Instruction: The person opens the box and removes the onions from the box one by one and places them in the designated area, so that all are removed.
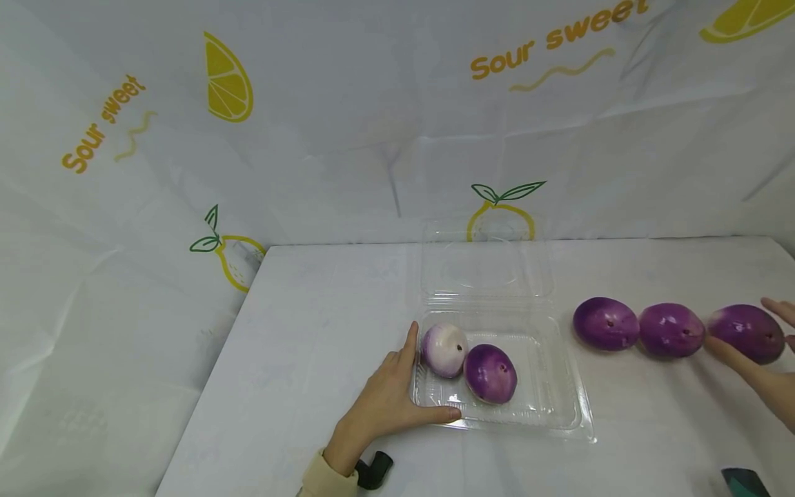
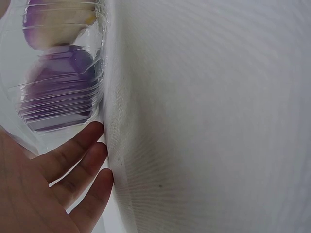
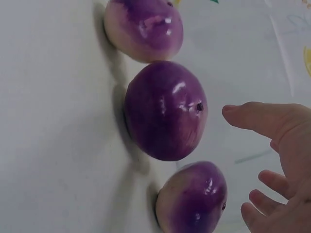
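A clear plastic clamshell box (image 1: 543,393) lies on the white table with its lid (image 1: 487,273) raised at the back. Inside sit a mostly white round fruit (image 1: 444,350) with purple edges and a glossy purple fruit (image 1: 491,374). My left hand (image 1: 386,395) rests at the box's near left corner, thumb along the front rim, fingers straight down its left side. To the right, three purple fruits stand in a row: one left (image 1: 605,324), one middle (image 1: 672,330), one right (image 1: 745,334). Around the rightmost, my right hand (image 1: 765,383) spreads thumb and fingers, partly out of the head view.
A dark item with a teal part (image 1: 745,482) shows at the table's near right edge. Behind the table hangs a white cloth (image 1: 348,138) printed with lemons and "Sour sweet". A black device (image 1: 375,471) sits at my left wrist.
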`<state>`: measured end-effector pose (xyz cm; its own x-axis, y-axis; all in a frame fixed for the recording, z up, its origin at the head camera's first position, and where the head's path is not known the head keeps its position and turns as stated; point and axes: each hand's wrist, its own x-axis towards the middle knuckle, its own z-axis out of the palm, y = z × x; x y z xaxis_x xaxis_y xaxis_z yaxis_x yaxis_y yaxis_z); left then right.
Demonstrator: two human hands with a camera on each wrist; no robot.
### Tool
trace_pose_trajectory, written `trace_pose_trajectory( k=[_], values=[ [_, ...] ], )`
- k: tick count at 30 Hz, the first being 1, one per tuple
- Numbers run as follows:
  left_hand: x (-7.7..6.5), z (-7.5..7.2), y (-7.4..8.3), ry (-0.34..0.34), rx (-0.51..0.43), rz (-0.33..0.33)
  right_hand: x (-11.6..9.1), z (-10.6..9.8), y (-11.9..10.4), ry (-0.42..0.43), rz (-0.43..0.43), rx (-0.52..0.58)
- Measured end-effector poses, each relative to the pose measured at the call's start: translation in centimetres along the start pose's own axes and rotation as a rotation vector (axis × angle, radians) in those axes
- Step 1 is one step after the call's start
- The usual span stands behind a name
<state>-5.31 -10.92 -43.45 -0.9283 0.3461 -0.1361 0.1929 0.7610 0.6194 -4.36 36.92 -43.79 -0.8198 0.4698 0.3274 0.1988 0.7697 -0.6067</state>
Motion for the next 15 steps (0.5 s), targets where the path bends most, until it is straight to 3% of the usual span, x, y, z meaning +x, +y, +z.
trace_pose_trajectory(
  k=[4, 10, 15],
  values=[
    [0.0, 0.0, 0.0, 0.001, 0.006, -0.001, -0.3, -0.4, -2.0, -0.013, -0.005, 0.035],
    [0.0, 0.0, 0.0, 0.004, 0.009, 0.003, -0.7, 0.0, -4.9, -0.002, -0.106, 0.41],
    [0.0, 0.0, 0.0, 0.005, 0.004, 0.005, -1.5, 0.5, -7.4, -0.112, -0.267, 0.607]
  ],
)
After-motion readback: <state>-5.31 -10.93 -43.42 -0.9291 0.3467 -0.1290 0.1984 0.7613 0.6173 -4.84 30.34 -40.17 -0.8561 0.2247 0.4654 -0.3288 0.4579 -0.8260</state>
